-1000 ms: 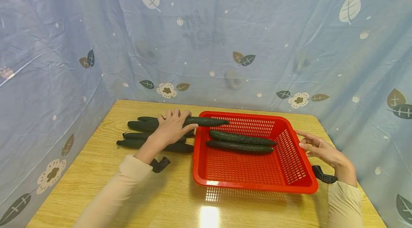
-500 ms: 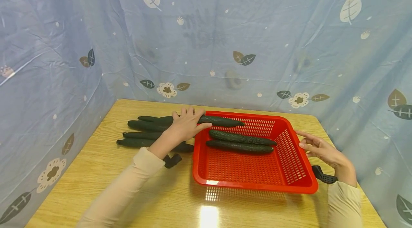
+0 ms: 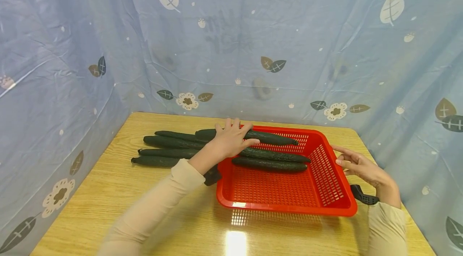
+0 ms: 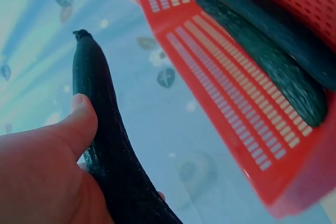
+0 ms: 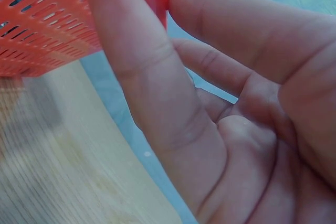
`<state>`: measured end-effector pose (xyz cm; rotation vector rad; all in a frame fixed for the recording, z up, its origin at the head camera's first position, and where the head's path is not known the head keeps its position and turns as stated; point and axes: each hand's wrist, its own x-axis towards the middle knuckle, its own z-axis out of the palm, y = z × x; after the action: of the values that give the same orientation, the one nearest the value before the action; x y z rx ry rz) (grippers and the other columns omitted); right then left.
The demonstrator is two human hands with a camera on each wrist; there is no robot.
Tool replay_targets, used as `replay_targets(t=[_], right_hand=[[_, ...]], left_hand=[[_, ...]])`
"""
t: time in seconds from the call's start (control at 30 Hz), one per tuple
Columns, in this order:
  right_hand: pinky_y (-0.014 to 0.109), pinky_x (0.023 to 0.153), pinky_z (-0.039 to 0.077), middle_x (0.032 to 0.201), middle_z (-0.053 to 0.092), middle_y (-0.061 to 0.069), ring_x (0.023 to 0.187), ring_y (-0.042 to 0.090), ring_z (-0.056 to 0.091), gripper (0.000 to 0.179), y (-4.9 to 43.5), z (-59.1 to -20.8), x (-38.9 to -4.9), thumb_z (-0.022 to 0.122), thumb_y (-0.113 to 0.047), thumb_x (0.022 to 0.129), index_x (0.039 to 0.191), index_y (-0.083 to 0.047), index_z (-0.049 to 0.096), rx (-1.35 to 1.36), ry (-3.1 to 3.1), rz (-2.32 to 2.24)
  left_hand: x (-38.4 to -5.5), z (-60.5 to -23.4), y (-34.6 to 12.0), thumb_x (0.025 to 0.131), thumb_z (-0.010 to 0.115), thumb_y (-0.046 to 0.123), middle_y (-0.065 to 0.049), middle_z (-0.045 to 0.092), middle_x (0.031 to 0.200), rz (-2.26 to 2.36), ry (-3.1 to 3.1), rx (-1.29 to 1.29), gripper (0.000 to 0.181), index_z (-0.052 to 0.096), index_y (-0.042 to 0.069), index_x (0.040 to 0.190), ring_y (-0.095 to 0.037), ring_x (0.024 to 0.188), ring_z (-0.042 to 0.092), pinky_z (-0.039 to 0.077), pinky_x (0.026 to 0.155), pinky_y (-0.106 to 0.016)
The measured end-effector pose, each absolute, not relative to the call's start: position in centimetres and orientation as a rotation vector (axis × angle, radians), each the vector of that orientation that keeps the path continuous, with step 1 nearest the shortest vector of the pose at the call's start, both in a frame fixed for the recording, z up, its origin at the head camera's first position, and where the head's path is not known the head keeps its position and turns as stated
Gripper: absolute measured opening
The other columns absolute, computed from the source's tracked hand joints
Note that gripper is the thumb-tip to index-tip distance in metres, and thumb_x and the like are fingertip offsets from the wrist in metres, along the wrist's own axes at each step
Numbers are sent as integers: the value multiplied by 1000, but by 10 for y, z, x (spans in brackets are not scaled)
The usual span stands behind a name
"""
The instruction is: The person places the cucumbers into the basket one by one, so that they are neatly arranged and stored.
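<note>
My left hand [image 3: 230, 140] grips a long dark green cucumber [image 3: 272, 138] around its middle. Its stem end reaches over the back part of the red plastic basket [image 3: 285, 210]. In the left wrist view the thumb lies along the held cucumber [image 4: 100, 93], beside the basket's slotted wall. Two bumpy cucumbers [image 3: 269, 164] lie side by side on the basket floor. At the basket's right rim, my right hand [image 3: 365, 171] pinches the edge between thumb and fingers. The right wrist view shows its fingers [image 5: 157, 72] on the red rim.
Several more cucumbers [image 3: 162, 153] lie in a row on the wooden table [image 3: 108, 191], left of the basket. A blue patterned curtain [image 3: 231, 47] hangs behind the table and along both sides. Black wrist mounts [image 3: 363, 195] sit on both forearms.
My left hand has carried the cucumber rightward, from above the others on the table to over the basket's back left part. My right hand has stayed at the rim.
</note>
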<state>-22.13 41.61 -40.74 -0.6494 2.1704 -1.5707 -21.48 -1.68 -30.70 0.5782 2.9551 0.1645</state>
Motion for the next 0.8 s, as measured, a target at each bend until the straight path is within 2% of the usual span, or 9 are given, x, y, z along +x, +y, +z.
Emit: replay_targets(t=[0.6,0.8], right_hand=[[33,71,54,97,55,-4,87,9,61,53,416,-408,-220,40,-1,98,146,2,16,-656,2173,-1571],[31,68,54,96,55,-5,83,8,60,53,416,-407,-220,41,-2,98,145,1,18,-641,2191,-1563]], left_hand=[[-205,-315,46,89,24,66,-7,26,148,9,2881,690,64,19,36,145,-34,133,27,26,101,-60],[-202,-326,65,89,24,66,-3,22,152,-9,2842,678,64,17,39,146,-32,138,21,25,104,-58]])
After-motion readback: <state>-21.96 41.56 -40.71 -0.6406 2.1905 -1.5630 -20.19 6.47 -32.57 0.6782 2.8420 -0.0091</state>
